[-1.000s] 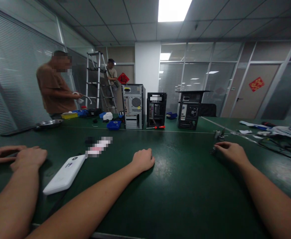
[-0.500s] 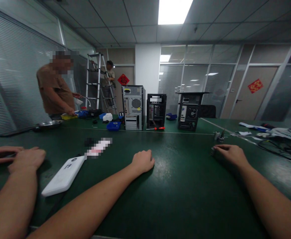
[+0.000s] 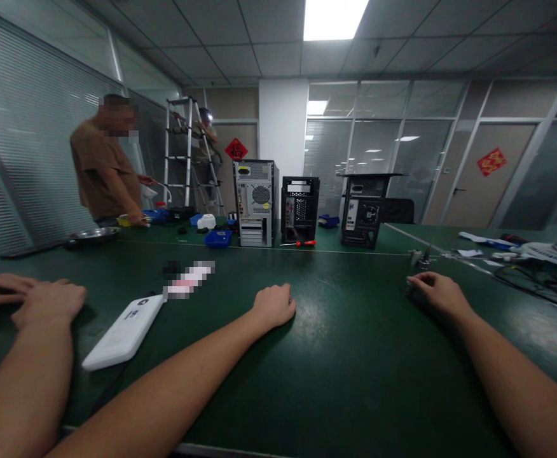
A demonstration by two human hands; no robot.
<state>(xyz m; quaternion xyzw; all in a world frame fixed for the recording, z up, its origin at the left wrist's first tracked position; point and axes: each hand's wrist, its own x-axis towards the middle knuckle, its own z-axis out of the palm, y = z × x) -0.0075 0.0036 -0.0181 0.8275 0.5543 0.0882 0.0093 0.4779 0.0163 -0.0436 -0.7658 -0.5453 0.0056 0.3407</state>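
The right hand [image 3: 438, 294] curls over a small dark thing [image 3: 407, 289] at its fingertips; most of it is hidden and it is too small to tell what it is or whether the fingers grip it. The left hand [image 3: 275, 305] lies knuckles up, so its palm and anything under it are out of sight. Both forearms run off the bottom edge. At the far left, two more hands [image 3: 49, 302] from a neighbour overlap, and the left edge cuts one off. A patch [image 3: 189, 280] on the counter [image 3: 355, 356] is blurred. The small metal parts [image 3: 419, 257] beyond the right hand are too tiny to identify.
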